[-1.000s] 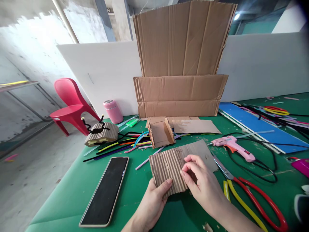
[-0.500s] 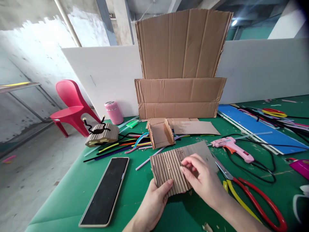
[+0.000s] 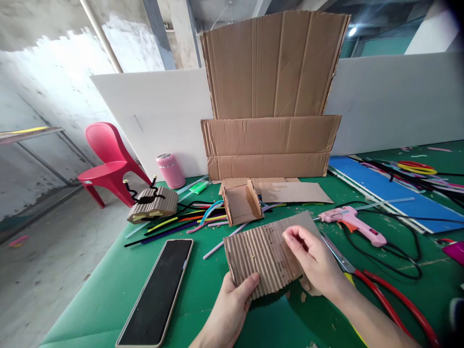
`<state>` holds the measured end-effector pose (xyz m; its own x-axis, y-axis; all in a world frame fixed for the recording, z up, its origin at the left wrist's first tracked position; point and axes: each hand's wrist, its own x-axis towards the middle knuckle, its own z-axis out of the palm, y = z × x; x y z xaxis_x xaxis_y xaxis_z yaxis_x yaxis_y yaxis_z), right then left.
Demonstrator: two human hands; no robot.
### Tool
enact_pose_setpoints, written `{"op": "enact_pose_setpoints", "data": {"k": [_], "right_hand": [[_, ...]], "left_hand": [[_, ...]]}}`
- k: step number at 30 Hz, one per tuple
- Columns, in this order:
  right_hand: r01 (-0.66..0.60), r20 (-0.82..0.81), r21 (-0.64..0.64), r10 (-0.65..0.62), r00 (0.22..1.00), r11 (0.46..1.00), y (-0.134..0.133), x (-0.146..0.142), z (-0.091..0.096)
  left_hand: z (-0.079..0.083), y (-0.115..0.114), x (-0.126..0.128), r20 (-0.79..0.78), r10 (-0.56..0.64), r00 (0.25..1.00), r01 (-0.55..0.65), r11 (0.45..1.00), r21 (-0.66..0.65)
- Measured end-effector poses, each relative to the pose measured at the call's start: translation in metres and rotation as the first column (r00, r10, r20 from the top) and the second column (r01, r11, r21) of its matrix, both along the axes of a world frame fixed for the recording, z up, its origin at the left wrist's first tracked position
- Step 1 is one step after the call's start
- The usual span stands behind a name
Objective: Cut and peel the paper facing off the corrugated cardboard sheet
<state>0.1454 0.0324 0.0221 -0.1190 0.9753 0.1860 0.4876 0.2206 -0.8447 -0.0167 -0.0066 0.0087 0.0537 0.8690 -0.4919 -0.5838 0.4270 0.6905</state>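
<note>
My left hand (image 3: 235, 302) grips the near left corner of a piece of corrugated cardboard (image 3: 255, 258), its thumb lying on the bare ridges. Smooth paper facing still covers the far right part of the piece. My right hand (image 3: 313, 256) is above that right part, thumb and fingertips pinched together; whatever lies between them is too small or hidden to make out. Below this hand a torn flap of paper (image 3: 310, 286) shows, with small scraps on the green table (image 3: 203, 299). Red-handled scissors (image 3: 373, 285) lie beside my right forearm, partly covered by it.
A phone (image 3: 157, 292) lies on the left. Ahead are a small cardboard tray (image 3: 242, 205), pipe cleaners (image 3: 170, 224) and a ridged cardboard model (image 3: 154, 205). A pink glue gun (image 3: 355, 224) with its cord lies right. Large cardboard (image 3: 271, 135) stands behind; a pink bottle (image 3: 171, 170) stands left of it.
My right hand has moved right across the cardboard, away from its middle. More of the surface there is bared, and a torn paper flap now shows below the hand. My left hand keeps its hold.
</note>
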Motion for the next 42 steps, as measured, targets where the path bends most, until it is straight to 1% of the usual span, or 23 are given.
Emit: {"op": "enact_pose_setpoints", "data": {"k": [2, 4, 9, 11, 13, 15, 16, 18, 20, 22, 24, 26, 27, 28, 29, 31, 33, 34, 35, 36, 38, 40, 42], "right_hand": [[-0.141, 0.027, -0.03, 0.142, 0.989, 0.99, -0.006, 0.001, 0.002], [-0.209, 0.079, -0.044, 0.212, 0.974, 0.977, -0.013, -0.001, 0.001], [-0.157, 0.285, 0.034, 0.141, 0.948, 0.987, -0.018, -0.009, -0.005], [-0.168, 0.364, 0.05, 0.139, 0.921, 0.984, -0.017, -0.012, -0.005], [-0.188, 0.395, 0.047, 0.155, 0.905, 0.981, -0.015, -0.013, -0.006], [-0.154, 0.326, 0.04, 0.133, 0.936, 0.987, -0.011, -0.01, -0.007], [-0.104, 0.26, 0.038, 0.09, 0.961, 0.994, -0.008, -0.008, -0.007], [0.046, 0.115, 0.04, -0.05, 0.992, 0.998, -0.001, 0.001, -0.008], [0.191, -0.008, 0.064, -0.191, 0.982, 0.98, 0.004, 0.01, -0.008], [0.247, -0.099, 0.06, -0.24, 0.966, 0.967, 0.001, 0.018, -0.007], [0.194, -0.155, -0.023, -0.195, 0.968, 0.981, -0.009, 0.02, -0.005], [0.05, -0.22, -0.183, -0.09, 0.971, 0.982, -0.025, 0.015, -0.004], [-0.046, -0.289, -0.268, -0.035, 0.957, 0.962, -0.033, 0.011, -0.004], [-0.131, -0.376, -0.356, -0.013, 0.927, 0.925, -0.039, 0.006, -0.004], [-0.208, -0.485, -0.419, -0.024, 0.874, 0.884, -0.044, 0.001, -0.005], [-0.324, -0.694, -0.486, -0.133, 0.708, 0.812, -0.047, -0.007, -0.007], [-0.361, -0.811, -0.503, -0.285, 0.511, 0.785, -0.042, -0.012, -0.009], [-0.35, -0.83, -0.511, -0.346, 0.437, 0.785, -0.038, -0.013, -0.01], [-0.322, -0.833, -0.524, -0.395, 0.387, 0.788, -0.034, -0.013, -0.01], [-0.281, -0.827, -0.538, -0.434, 0.357, 0.795, -0.03, -0.013, -0.01], [-0.189, -0.813, -0.556, -0.482, 0.327, 0.81, -0.024, -0.014, -0.01], [-0.128, -0.798, -0.574, -0.518, 0.307, 0.809, -0.022, -0.017, -0.01], [-0.12, -0.796, -0.579, -0.528, 0.295, 0.807, -0.023, -0.021, -0.011]], "left_hand": [[0.001, 0.0, 0.0, 0.006, 0.004, 1.0, -0.004, 1.0, 0.006], [0.001, 0.0, 0.0, 0.008, 0.003, 1.0, -0.003, 1.0, 0.016], [-0.003, 0.0, -0.001, 0.005, -0.036, 0.999, 0.036, 0.999, 0.032], [-0.005, 0.0, -0.001, -0.024, -0.032, 0.999, 0.033, 0.999, 0.04], [-0.007, 0.0, -0.001, -0.045, -0.032, 0.998, 0.034, 0.998, 0.051], [-0.008, 0.0, -0.002, -0.034, -0.041, 0.999, 0.043, 0.998, 0.047], [-0.008, 0.0, -0.002, -0.021, -0.043, 0.999, 0.044, 0.999, 0.032], [-0.008, 0.001, -0.003, 0.0, -0.035, 0.999, 0.035, 0.999, 0.0], [-0.008, 0.002, -0.005, -0.001, -0.024, 1.0, 0.024, 1.0, -0.015], [-0.007, 0.005, -0.008, -0.012, -0.016, 1.0, 0.016, 1.0, 0.003], [-0.005, 0.007, -0.011, -0.014, 0.009, 1.0, -0.009, 0.999, 0.042], [-0.002, 0.008, -0.015, 0.009, 0.052, 0.999, -0.053, 0.995, 0.082], [-0.001, 0.009, -0.017, 0.031, 0.065, 0.997, -0.068, 0.993, 0.094], [0.001, 0.009, -0.018, 0.053, 0.071, 0.996, -0.076, 0.992, 0.097], [0.003, 0.008, -0.02, 0.074, 0.068, 0.995, -0.075, 0.993, 0.094], [0.007, 0.007, -0.022, 0.107, 0.025, 0.994, -0.034, 0.996, 0.086], [0.01, 0.006, -0.022, 0.13, -0.05, 0.99, 0.038, 0.995, 0.092], [0.011, 0.005, -0.021, 0.139, -0.078, 0.987, 0.064, 0.992, 0.105], [0.011, 0.004, -0.021, 0.148, -0.102, 0.984, 0.082, 0.988, 0.134], [0.012, 0.004, -0.02, 0.154, -0.123, 0.98, 0.095, 0.979, 0.179], [0.012, 0.003, -0.017, 0.136, -0.177, 0.975, 0.13, 0.946, 0.297], [0.011, 0.003, -0.014, 0.041, -0.237, 0.971, 0.202, 0.894, 0.4], [0.008, 0.003, -0.01, -0.1, -0.242, 0.965, 0.261, 0.855, 0.449]]}}
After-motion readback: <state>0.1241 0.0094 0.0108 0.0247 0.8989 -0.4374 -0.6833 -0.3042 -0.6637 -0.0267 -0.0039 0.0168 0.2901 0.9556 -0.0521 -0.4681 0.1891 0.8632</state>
